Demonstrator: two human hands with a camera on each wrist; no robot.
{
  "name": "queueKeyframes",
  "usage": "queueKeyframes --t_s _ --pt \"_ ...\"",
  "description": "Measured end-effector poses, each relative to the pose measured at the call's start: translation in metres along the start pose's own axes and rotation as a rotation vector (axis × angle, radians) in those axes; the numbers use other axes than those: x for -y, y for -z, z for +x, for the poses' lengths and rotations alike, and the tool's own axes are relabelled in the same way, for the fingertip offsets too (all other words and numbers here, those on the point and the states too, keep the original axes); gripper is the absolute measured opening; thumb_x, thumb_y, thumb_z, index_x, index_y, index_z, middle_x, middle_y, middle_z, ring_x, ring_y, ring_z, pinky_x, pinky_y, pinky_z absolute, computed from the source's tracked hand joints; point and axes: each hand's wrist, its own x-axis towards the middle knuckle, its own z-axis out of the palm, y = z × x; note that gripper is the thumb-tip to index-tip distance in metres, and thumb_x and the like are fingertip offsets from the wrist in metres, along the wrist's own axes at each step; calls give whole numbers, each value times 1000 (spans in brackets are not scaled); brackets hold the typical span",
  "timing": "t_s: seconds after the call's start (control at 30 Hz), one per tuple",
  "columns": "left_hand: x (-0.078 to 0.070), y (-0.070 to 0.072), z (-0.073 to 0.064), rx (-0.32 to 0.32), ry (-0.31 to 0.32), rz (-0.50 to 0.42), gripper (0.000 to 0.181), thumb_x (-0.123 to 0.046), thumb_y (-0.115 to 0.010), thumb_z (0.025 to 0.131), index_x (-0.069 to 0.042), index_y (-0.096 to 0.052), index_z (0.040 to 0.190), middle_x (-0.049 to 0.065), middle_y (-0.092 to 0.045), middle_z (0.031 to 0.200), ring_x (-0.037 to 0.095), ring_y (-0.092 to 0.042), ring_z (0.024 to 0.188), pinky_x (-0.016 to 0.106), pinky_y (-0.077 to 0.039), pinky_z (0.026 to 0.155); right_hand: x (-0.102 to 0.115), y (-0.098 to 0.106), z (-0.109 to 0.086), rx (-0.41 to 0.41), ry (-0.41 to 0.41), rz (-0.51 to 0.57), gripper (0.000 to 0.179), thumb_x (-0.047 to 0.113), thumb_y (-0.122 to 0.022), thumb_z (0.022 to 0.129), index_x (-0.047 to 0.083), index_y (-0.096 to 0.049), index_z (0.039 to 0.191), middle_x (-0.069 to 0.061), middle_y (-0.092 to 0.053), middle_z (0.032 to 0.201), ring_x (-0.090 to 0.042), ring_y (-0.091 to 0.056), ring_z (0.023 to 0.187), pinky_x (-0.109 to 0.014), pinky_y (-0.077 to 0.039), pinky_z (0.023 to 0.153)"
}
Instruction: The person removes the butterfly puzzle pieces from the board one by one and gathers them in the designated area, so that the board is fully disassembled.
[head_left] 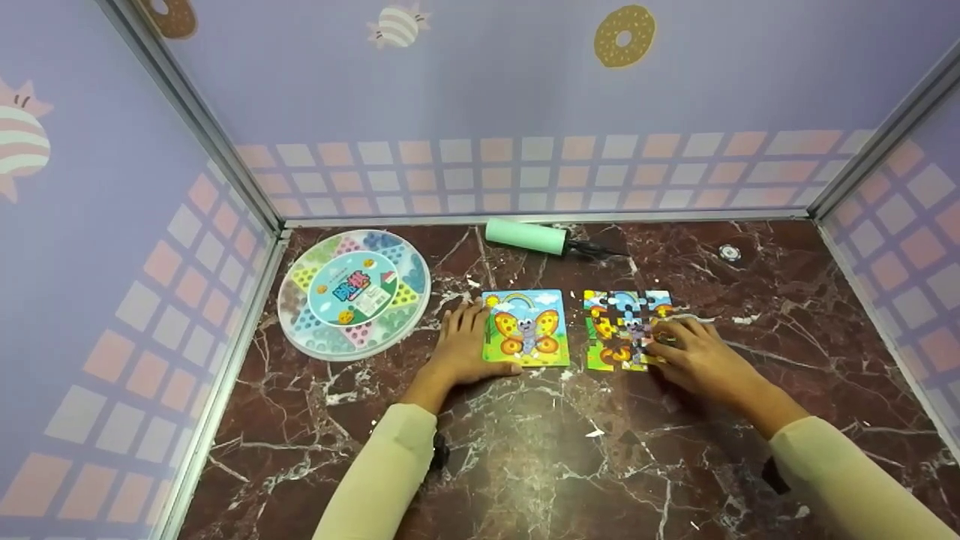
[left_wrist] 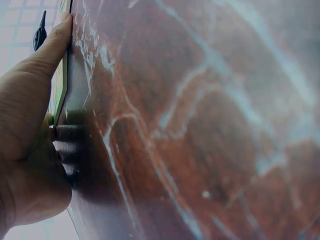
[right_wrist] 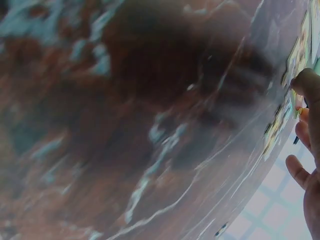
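In the head view, a square butterfly picture board (head_left: 529, 330) lies flat on the marble table. My left hand (head_left: 465, 349) rests at its left side, fingers extended along that edge and thumb by the bottom edge. Right of the board sits a partly joined butterfly jigsaw (head_left: 602, 352), made of several pieces, with gaps in its left part. My right hand (head_left: 705, 360) is at the jigsaw's right side, its fingers covering the lower right part. Thumb and fingertips pinch a puzzle piece (right_wrist: 295, 106), mostly hidden by the fingers, close over the table.
At the left lies a round Chinese checkers set (head_left: 416, 300) under a clear cover. Toward the back wall are a mint-green hand pump (head_left: 525, 236) with a black end and a small round disc (head_left: 729, 253). Patterned panels (head_left: 525, 172) enclose the marble table (head_left: 525, 465).
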Motion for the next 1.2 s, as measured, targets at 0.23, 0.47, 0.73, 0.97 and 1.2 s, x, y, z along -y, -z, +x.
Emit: queueKeyframes --t_s 0.23,0.47,0.73,0.97,1.2 --pt "-1 2 -1 -5 0 20 130 -77 -83 82 -7 -25 175 16 -14 186 42 -6 174 61 1 141 -7 4 -13 20 8 -55 40 11 -90 88 11 -82 127 -21 -70 130 -43 -65 116 -64 -57 93" --pt "-2 1 -1 1 1 15 131 -78 -83 82 -7 -24 176 16 -12 187 42 -5 174 60 2 141 -8 6 -17 49 -22 -35 37 11 -87 92 12 -82 129 -21 -69 133 -45 -64 120 -66 -57 94" --pt "-1 1 -1 1 -3 12 131 -77 -83 82 -8 -24 176 15 -10 187 42 -4 174 61 0 141 -7 8 -19 105 -49 -21 33 8 -81 97 15 -82 130 -20 -69 138 -44 -62 122 -65 -56 94" --pt "-1 1 -1 9 1 -3 131 -76 -84 82 -10 -23 177 15 -9 187 42 -2 174 61 2 141 -9 4 -18 68 14 -5 37 -2 -81 89 19 -85 119 -16 -71 124 -36 -61 109 -56 -54 84" --pt "-3 2 -4 12 5 5 130 -76 -83 83 -9 -22 177 14 -7 188 41 -2 174 60 1 142 -9 -1 -20 36 -6 -1 37 -3 -81 89 22 -86 116 -14 -71 120 -33 -59 105 -52 -51 81"
